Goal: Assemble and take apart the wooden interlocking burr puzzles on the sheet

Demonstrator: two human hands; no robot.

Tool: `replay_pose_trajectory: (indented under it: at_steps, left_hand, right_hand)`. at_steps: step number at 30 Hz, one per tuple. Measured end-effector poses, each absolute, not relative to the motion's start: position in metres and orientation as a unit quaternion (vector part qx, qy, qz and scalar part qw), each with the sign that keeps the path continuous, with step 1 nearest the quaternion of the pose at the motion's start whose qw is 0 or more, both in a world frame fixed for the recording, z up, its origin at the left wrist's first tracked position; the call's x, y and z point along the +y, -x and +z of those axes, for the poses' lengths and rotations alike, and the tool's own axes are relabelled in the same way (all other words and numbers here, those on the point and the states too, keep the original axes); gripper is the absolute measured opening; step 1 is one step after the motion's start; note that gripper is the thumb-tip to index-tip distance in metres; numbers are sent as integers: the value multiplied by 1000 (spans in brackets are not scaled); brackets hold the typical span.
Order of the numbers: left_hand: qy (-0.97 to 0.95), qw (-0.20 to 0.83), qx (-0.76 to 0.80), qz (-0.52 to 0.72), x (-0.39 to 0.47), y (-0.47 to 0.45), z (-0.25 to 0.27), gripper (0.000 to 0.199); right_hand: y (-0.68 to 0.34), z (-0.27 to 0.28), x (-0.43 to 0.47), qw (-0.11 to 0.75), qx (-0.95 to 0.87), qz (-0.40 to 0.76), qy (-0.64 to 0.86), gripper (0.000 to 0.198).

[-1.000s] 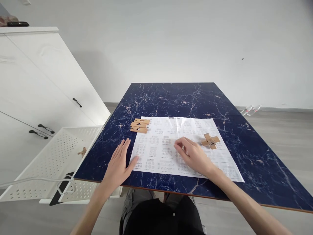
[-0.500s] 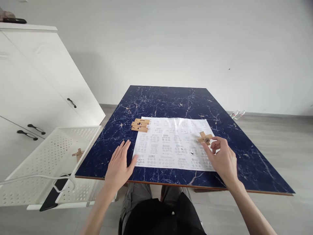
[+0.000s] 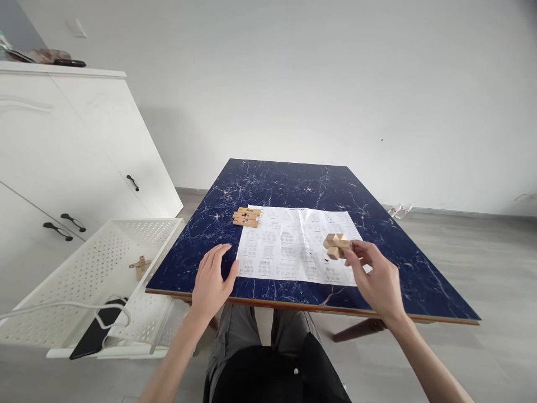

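Note:
Between the thumb and fingers of my right hand (image 3: 375, 274) is a wooden interlocking puzzle (image 3: 334, 246), a cross-shaped block of crossing bars. It is held over the right side of a creased printed sheet (image 3: 289, 260) with rows of small diagrams. My left hand (image 3: 213, 278) rests at the table's near left, fingers stretched and thumb apart, by the sheet's left edge, with nothing in it. Three flat notched wooden pieces (image 3: 245, 223) lie side by side at the sheet's upper left corner, marked with dark characters.
The dark blue marble-patterned table (image 3: 289, 182) stands near a white wall. To the left are a white perforated basket (image 3: 84, 268) with a wooden piece (image 3: 140, 264) inside, a black flat object (image 3: 98, 330), a white cable (image 3: 62, 305) and a white cabinet (image 3: 92, 145). Clear bottles (image 3: 400, 210) stand beyond the right edge.
My right hand has lifted and turned the wooden puzzle, bringing it slightly left. The camera view has shifted; my left hand stays by the sheet's left edge.

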State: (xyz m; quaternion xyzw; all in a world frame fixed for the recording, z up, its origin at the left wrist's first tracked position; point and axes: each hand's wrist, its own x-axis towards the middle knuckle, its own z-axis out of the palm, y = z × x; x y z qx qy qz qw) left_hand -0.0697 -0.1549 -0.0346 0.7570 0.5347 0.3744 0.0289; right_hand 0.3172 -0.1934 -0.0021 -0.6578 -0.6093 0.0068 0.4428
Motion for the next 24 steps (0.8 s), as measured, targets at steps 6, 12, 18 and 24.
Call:
replay_pose_trajectory:
  at_steps: [6,12,18,24]
  left_hand:
    - [-760,187,462,417,-188,35,-2,39]
    - [-811,364,322,324,-183,-4,43,105]
    - [-830,326,329,312,-168,-6,45,76]
    - [-855,279,352,259,-165,-6,48,77]
  right_hand:
    - [-269,28,-226,454,-737,28,500,18]
    - [-240,43,-217,406,-820,48,401,16]
    - [-235,45,-209,416,-815,79,396,13]
    - [-235,47,-203,332,-849,7,411,15]
